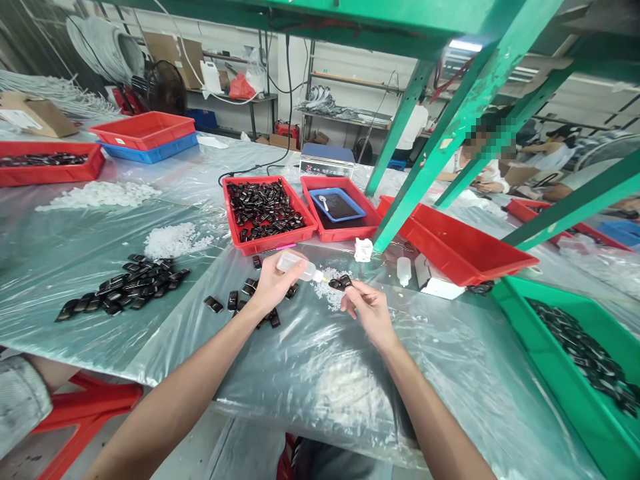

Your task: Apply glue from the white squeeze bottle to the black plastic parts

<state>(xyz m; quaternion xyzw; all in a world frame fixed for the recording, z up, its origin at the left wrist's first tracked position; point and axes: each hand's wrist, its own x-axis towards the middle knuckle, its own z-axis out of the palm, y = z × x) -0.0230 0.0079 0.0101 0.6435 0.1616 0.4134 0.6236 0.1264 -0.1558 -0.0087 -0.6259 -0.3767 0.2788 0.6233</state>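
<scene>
The left hand (275, 283) grips a white squeeze bottle (295, 265), nozzle directed toward the right hand (370, 308). The right hand pinches at least one small black part (345, 281) just beside the nozzle (contact between the two cannot be determined). Reference point: the loaded red tray (280, 239). Both hands are in front of it, with the held part toward its front right.

Under the held part, a heap of white pieces (334, 300) lies on the film-covered counter (310, 363). Directly in front of the tray: loose black parts (233, 300), partly hidden by the left hand and forearm. To its left: a larger black pile (135, 287). Adjoining its right side: a second red tray (345, 233) containing a blue tray (345, 218) and spoon (325, 203). Farther right: a green leg (427, 165), obstructing part of a tilted red tray (465, 248). At the far right: a green bin (550, 367) holding more black parts.
</scene>
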